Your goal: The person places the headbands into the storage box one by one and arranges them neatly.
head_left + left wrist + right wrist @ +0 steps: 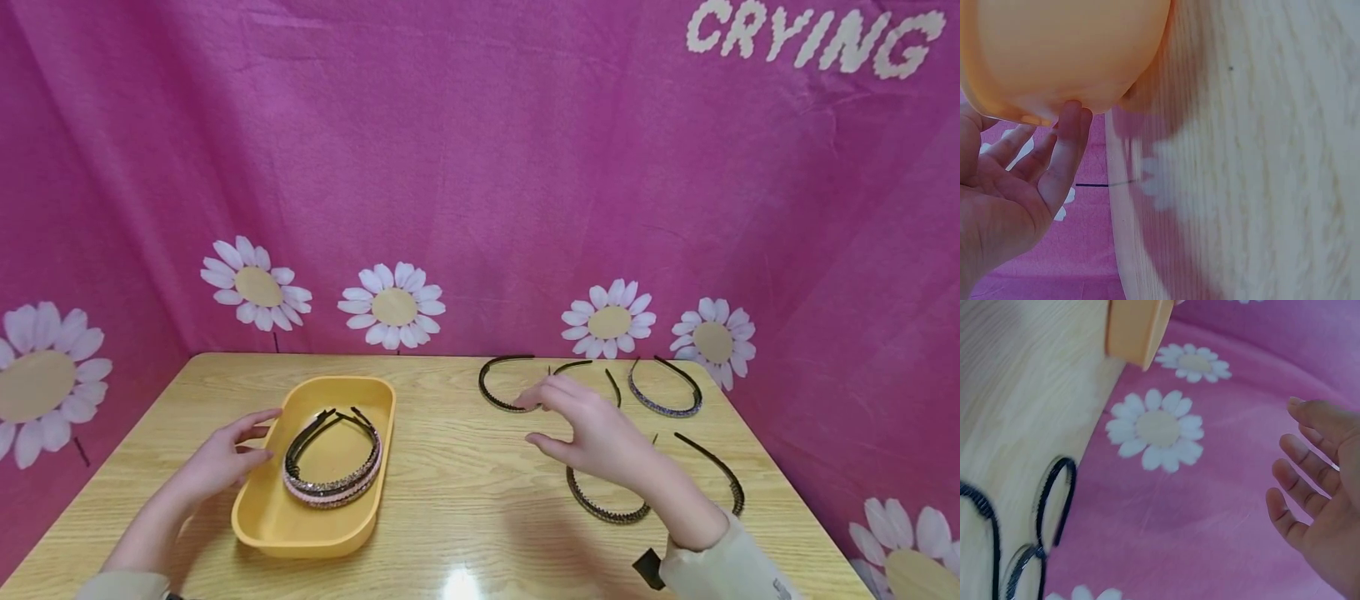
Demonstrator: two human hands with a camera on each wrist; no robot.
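A yellow tray (pixel 352 533) stands on the left of the table, with several headbands (pixel 337 487) stacked inside, some sparkly and one pink. My left hand (pixel 217 458) touches its left side, fingertips (pixel 1071 112) against the outer wall and the fingers extended. My right hand (pixel 592 425) is raised above the right half of the table. Its fingers are loosely bent and parted from the thumb, with nothing between them, as the right wrist view confirms. Beneath and around it lie dark headbands; the nearest, a black headband (pixel 487 392), overlaps the fingertips in the head view.
A blue-beaded headband (pixel 667 411) lies at the back right. Closer in, a dark beaded headband (pixel 611 517) is partly hidden by the right forearm. Pink cloth (pixel 480 208) with white flowers hangs behind the wooden table (pixel 450 467) and along both sides.
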